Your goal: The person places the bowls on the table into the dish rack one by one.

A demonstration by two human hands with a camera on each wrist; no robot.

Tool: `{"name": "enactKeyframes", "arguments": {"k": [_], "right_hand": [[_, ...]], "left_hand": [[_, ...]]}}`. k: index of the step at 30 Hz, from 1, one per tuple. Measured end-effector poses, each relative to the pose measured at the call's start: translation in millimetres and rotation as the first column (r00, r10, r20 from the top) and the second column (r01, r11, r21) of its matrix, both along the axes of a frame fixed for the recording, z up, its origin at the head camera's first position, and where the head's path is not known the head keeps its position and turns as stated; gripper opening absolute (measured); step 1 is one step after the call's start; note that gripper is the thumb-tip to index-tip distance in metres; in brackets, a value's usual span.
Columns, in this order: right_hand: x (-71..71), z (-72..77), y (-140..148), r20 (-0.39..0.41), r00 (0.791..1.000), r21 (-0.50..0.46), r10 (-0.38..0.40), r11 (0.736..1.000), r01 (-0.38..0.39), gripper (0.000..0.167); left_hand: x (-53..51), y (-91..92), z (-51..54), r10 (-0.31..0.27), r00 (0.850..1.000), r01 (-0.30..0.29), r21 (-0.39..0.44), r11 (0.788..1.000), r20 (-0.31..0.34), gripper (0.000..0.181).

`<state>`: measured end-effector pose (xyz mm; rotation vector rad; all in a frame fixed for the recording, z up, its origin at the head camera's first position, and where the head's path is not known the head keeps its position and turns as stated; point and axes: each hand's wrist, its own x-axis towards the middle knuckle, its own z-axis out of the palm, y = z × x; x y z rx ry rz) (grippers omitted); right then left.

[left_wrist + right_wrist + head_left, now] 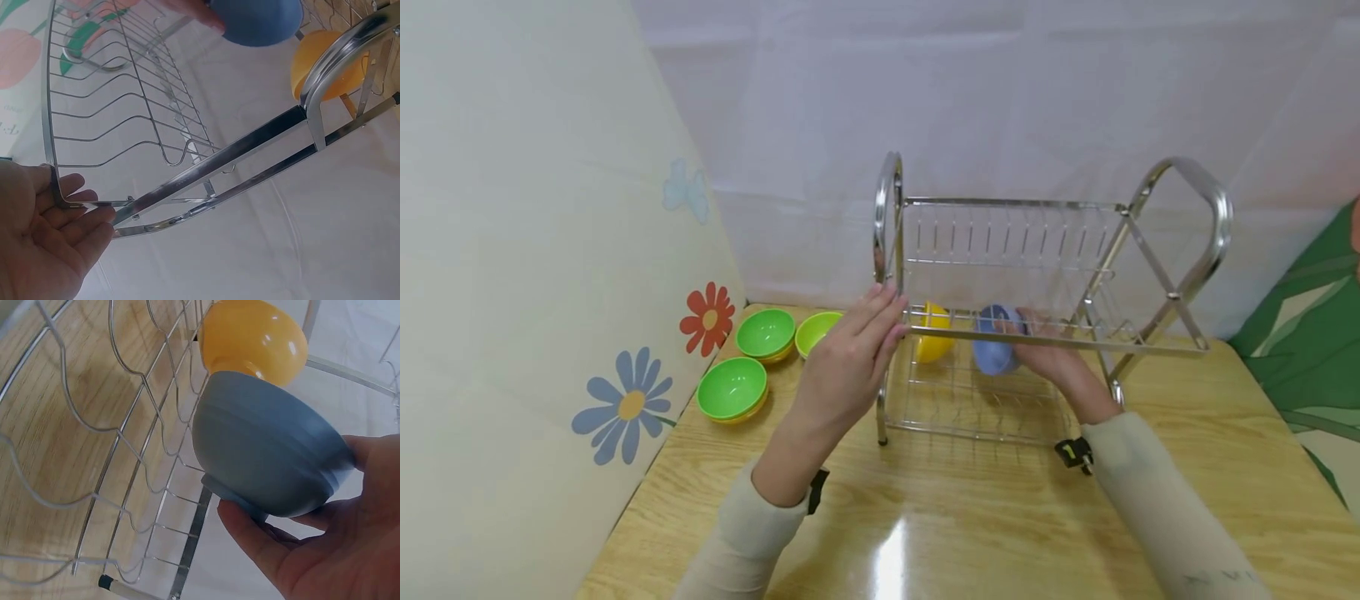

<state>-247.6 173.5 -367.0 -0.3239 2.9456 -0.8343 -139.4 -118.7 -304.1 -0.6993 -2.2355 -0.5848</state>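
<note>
A two-tier metal dish rack (1015,340) stands on the wooden table. My left hand (850,354) holds the front left corner of its upper tier; in the left wrist view the fingers (90,228) lie around the metal frame. Inside the lower tier, my right hand (1056,358) grips a blue bowl (996,354) tilted on its side. The right wrist view shows fingertips (234,515) at the base of the blue bowl (262,444) and the thumb near its rim. Left of it, a yellow bowl (934,333) stands on edge in the lower tier.
Left of the rack, green bowls (732,388) sit stacked on yellow ones, with another green bowl (816,332) partly behind my left hand. A white cloth backdrop (820,100) hangs behind, and a flower-printed panel (550,292) borders the table's left side.
</note>
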Motion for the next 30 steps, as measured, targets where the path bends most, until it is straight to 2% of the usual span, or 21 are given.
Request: {"name": "enactKeyframes", "arguments": {"k": [4,9,13,22,27,30], "right_hand": [[-4.2,-2.7,-4.1,0.011,1.000,0.029,-0.018,0.999,0.018,0.068],[-10.0,0.9,-12.6,0.116,0.992,0.060,-0.041,0.998,0.034,0.076],[-14.4,0.1,-19.7,0.145,0.988,0.044,-0.047,0.998,0.041,0.075],[-19.3,-6.4,-28.1,0.087,0.993,0.042,-0.084,0.996,0.081,0.076],[-25.0,-7.1,-36.9,0.114,0.989,0.103,-0.097,0.991,0.085,0.081],[-29.4,-11.8,-42.7,0.072,0.993,0.127,-0.091,0.989,0.081,0.087]], "left_hand": [[0.5,0.0,-0.1,0.004,1.000,-0.004,-0.003,1.000,0.003,0.036],[0.6,-0.4,-0.5,0.011,1.000,-0.011,-0.009,1.000,-0.002,0.036],[1.0,-0.7,-0.6,0.008,1.000,-0.008,-0.007,1.000,0.001,0.036],[0.9,-0.7,-0.9,-0.004,1.000,0.004,-0.007,1.000,-0.003,0.036],[0.5,-0.9,-0.8,-0.001,1.000,0.001,-0.007,1.000,-0.026,0.036],[0.4,-0.8,-0.6,0.000,1.000,0.000,-0.008,1.000,-0.030,0.036]]}}
